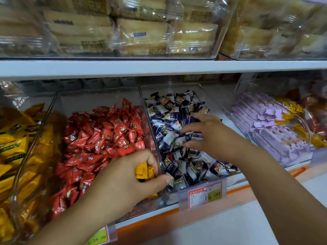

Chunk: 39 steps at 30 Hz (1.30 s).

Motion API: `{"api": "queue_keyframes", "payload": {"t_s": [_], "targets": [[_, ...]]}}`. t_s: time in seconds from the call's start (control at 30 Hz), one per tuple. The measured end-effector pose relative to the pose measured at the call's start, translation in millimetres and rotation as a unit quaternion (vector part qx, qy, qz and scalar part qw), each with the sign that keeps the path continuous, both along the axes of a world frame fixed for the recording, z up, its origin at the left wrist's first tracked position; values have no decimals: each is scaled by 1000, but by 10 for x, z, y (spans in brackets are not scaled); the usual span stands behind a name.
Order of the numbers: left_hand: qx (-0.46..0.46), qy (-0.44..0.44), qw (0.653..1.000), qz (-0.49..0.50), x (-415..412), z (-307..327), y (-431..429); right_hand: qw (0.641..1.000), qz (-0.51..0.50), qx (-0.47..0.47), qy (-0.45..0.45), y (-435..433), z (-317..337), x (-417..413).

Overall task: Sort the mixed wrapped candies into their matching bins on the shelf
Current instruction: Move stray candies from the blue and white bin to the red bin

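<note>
Head view: white shelving [159,68], clear bins [99,98]; left fingers [150,160] pinch yellow candy [143,172], right fingers [187,129] curl round navy candies [177,106].

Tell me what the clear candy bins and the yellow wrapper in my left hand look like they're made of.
Bins: clear rigid plastic, probably acrylic; candies show through the glossy walls. Yellow wrapper in the left hand: thin shiny plastic film, apparently, with a crimped, serrated end.

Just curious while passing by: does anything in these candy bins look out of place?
Yes. The left hand pinches yellow candies over the red bin, which holds mostly red ones. Yellow pieces also lie among the purple candies far right.
</note>
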<state>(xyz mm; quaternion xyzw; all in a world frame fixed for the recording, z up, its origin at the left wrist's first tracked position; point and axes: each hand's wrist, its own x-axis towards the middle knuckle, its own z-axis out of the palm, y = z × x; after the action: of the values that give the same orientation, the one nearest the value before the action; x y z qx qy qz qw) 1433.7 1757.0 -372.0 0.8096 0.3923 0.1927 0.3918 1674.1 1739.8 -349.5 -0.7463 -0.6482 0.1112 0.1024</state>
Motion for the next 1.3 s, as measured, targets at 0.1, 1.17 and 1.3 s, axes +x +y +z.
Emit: {"api": "queue_keyframes", "payload": {"t_s": [0.1, 1.17, 1.3], "targets": [[-4, -1, 1000, -4, 4, 1, 0, 994, 35, 95, -41, -119, 108, -79], [-12, 27, 1000, -6, -15, 17, -16, 975, -25, 52, 214, 14, 268, -211], [-6, 31, 999, -7, -13, 14, -13, 944, -18, 132, 302, 14, 329, -339]]}}
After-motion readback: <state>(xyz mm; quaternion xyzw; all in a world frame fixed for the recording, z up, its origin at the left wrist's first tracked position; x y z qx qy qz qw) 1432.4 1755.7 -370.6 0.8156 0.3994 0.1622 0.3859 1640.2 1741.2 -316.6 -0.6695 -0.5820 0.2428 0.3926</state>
